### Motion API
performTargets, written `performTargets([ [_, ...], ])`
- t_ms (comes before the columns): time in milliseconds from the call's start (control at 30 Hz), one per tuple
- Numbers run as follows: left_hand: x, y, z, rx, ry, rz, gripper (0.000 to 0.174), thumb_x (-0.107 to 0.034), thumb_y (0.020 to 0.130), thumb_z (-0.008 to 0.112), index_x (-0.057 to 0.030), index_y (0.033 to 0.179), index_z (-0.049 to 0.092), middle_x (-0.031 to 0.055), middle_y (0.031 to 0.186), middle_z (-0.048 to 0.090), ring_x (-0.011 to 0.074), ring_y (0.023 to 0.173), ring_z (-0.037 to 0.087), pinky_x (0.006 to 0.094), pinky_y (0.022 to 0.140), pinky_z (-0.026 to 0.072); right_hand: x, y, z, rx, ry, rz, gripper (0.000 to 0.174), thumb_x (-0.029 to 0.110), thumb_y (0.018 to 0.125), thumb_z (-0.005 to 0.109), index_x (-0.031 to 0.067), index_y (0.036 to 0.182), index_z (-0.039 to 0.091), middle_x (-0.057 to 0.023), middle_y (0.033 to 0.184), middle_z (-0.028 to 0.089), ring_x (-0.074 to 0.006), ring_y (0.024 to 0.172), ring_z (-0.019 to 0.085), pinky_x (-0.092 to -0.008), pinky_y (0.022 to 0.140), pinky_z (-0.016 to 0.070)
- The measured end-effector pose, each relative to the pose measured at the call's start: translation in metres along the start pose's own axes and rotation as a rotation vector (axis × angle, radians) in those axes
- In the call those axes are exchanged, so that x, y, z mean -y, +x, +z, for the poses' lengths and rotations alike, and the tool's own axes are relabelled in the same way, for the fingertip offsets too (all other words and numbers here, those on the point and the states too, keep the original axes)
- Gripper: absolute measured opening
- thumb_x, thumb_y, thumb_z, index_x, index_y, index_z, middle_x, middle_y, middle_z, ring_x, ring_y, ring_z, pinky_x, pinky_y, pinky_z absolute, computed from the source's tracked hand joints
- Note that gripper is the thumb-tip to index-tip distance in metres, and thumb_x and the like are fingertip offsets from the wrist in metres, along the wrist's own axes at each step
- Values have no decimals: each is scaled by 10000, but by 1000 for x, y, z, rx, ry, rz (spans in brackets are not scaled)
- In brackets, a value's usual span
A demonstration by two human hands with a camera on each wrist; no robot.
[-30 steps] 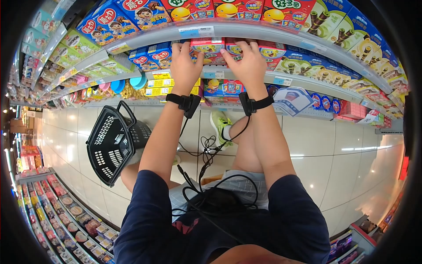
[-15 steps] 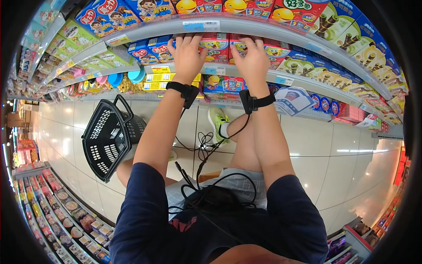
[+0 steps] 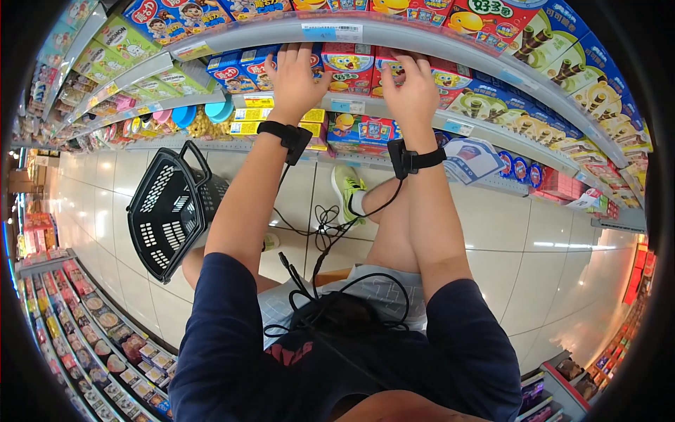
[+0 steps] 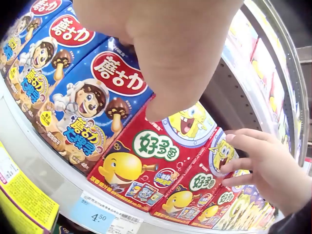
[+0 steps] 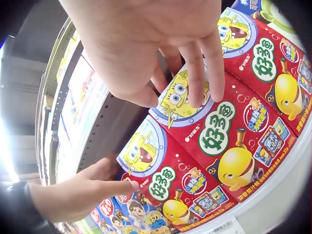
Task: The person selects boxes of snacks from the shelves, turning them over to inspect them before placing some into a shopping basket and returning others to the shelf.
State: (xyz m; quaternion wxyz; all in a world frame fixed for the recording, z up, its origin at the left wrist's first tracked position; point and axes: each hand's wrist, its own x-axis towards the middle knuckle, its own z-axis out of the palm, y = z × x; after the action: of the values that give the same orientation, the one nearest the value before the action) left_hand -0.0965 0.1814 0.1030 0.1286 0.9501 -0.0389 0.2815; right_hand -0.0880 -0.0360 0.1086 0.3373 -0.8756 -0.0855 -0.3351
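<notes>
A red snack box [image 3: 348,74] with a cartoon sponge and a yellow whale stands in a shelf row, its front showing between both hands. My left hand [image 3: 297,84] reaches over the tops of the blue snack box [image 4: 95,95] and the red one beside it, thumb near the red box's upper corner. Its fingertips are hidden behind the boxes in the left wrist view. My right hand [image 3: 411,95] lies with extended fingers over the upper front of another red snack box [image 5: 219,122], just right of the first. Both wrists wear black straps.
The upper shelf edge [image 3: 408,34] runs close above both hands, with more boxes on it. Wafer-roll boxes [image 3: 485,102] fill the row to the right. A black shopping basket [image 3: 204,200] stands on the floor at left. Cables [image 3: 323,232] hang between the arms.
My hands have drawn apart, the right one shifting to the right, so more of the red box front shows between them. The basket has shifted slightly left in the head view.
</notes>
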Motion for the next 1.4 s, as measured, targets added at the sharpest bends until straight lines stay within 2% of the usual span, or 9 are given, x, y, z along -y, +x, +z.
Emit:
performTargets([
  [200,9,-6,0,-98,-18,101,653,-268,758,766,-124,1350,531,105,1342,528,318,1297,442,604,1098,240,2,1,4,15,21,-16,312,294,839,721,90,1074,702,-71,1067,641,-190,689,673,-357,641,535],
  [267,9,-8,0,-94,-21,107,629,-242,774,748,-126,1353,531,108,1352,523,319,1306,440,595,1113,234,3,0,3,87,24,66,347,324,835,690,141,1130,689,-79,1208,626,-304,824,682,-412,686,559],
  [400,11,-12,-2,-94,-33,106,604,-210,787,736,-135,1350,531,106,1349,525,318,1309,437,579,1118,241,6,0,0,144,51,120,364,330,836,687,137,1145,683,-77,1228,621,-313,848,682,-416,695,560],
  [700,16,-14,-3,-94,23,152,596,-169,796,724,-129,1353,519,107,1350,518,313,1308,438,537,1131,255,7,0,0,130,30,82,363,325,837,690,126,1141,680,-82,1212,625,-257,721,673,-407,669,548],
  [800,21,-15,-5,-106,-5,155,619,-225,791,735,-124,1359,511,138,1380,480,336,1329,405,571,1121,235,7,-1,0,102,54,64,362,320,836,693,125,1141,680,-78,1189,630,-257,721,671,-406,663,545],
  [933,49,-17,-12,-199,127,31,742,-410,775,751,-123,1402,478,183,1436,401,382,1381,321,670,1077,187,4,-1,2,72,50,30,361,314,836,696,119,1139,679,-87,1162,632,-244,705,669,-400,656,544],
  [1133,76,-17,-21,-163,260,-78,675,-518,799,724,-228,1380,543,186,1451,395,438,1400,275,751,1026,184,11,1,1,52,157,27,316,245,836,704,100,1115,676,-91,1122,628,-200,685,672,-361,617,539],
  [1267,84,-20,-20,-142,136,-19,577,-394,812,746,-224,1340,586,170,1395,472,443,1358,338,605,1071,301,17,0,3,19,258,-24,278,190,837,706,92,1095,675,-77,1078,623,-177,678,668,-332,589,531],
  [1400,84,-19,-23,-165,138,13,525,-319,818,749,-194,1306,602,181,1356,506,445,1327,374,538,1065,344,24,-1,3,41,311,-63,254,162,833,707,97,1078,684,-69,1074,623,-156,667,661,-315,588,530],
])
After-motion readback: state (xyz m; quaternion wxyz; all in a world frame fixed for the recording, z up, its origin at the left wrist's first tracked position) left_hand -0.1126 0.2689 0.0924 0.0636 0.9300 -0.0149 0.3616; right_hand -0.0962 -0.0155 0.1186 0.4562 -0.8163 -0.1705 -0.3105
